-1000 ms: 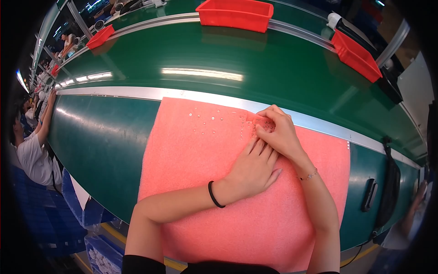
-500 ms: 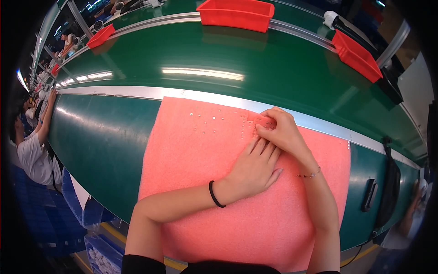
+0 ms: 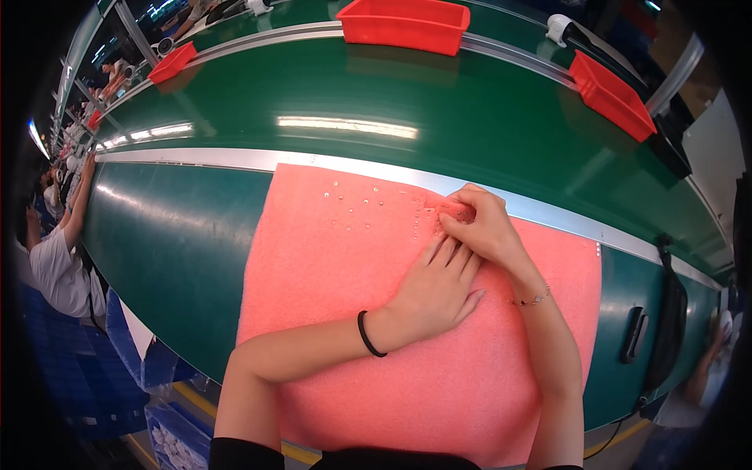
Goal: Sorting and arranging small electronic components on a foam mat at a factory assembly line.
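Observation:
A pink fleece cloth (image 3: 329, 266) lies over the workbench in front of me. Small shiny ring-shaped metal parts (image 3: 366, 201) are scattered on its upper left area, and a denser group of tiny parts sits just left of my right hand. My left hand (image 3: 435, 294) rests on the cloth with its fingers stretched forward, the fingertips close under my right thumb. My right hand (image 3: 487, 229) is curled, thumb toward the fingers, around a raised fold of the cloth near its far edge. A few tiny parts show on that fold; anything deeper inside the grasp is hidden.
Beyond a metal rail runs a green conveyor belt (image 3: 258, 98). Red bins (image 3: 403, 30) stand along its far side. At right, a black oblong object (image 3: 634, 334) and a black strap (image 3: 670, 329) lie on the bench. A person (image 3: 63, 262) works at left, near blue crates (image 3: 176, 439).
Both hands keep nearly the same place and grasp. The scattered metal parts and the cloth's upper left corner appear shifted very slightly.

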The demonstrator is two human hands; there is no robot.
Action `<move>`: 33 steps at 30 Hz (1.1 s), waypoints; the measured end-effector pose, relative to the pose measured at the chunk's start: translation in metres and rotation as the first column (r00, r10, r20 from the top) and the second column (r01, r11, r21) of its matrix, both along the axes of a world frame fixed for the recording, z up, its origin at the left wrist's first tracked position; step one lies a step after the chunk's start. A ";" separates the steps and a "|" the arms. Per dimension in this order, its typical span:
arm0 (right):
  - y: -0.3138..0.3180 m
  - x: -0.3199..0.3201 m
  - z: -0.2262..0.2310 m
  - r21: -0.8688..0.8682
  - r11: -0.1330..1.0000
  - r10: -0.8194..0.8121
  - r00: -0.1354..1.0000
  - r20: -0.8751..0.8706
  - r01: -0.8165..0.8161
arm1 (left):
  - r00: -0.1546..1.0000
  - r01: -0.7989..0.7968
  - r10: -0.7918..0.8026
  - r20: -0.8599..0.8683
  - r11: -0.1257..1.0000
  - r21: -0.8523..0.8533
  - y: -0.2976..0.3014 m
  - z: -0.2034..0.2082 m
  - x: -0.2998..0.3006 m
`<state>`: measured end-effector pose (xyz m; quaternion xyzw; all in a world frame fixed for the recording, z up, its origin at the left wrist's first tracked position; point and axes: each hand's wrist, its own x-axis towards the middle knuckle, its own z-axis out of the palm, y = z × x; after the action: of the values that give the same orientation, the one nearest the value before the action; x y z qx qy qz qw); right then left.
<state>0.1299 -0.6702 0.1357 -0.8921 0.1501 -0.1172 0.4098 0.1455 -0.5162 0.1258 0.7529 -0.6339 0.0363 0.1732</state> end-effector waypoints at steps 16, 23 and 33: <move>0.000 0.000 0.010 -0.051 0.998 0.035 0.995 -0.091 -0.040 | 1.000 -0.002 0.002 0.010 1.000 -0.007 0.001 0.001 0.001; -0.003 0.001 0.014 -0.015 0.999 0.038 0.989 -0.140 -0.040 | 1.000 0.003 -0.003 0.000 1.000 -0.019 -0.001 -0.001 0.000; -0.005 0.001 0.006 0.066 0.997 0.038 0.994 -0.101 -0.031 | 0.999 0.016 -0.018 -0.029 0.998 -0.053 -0.001 -0.002 0.000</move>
<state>0.1307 -0.6750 0.1413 -0.8857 0.1590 -0.0594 0.4321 0.1455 -0.5171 0.1241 0.7432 -0.6363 0.0403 0.2026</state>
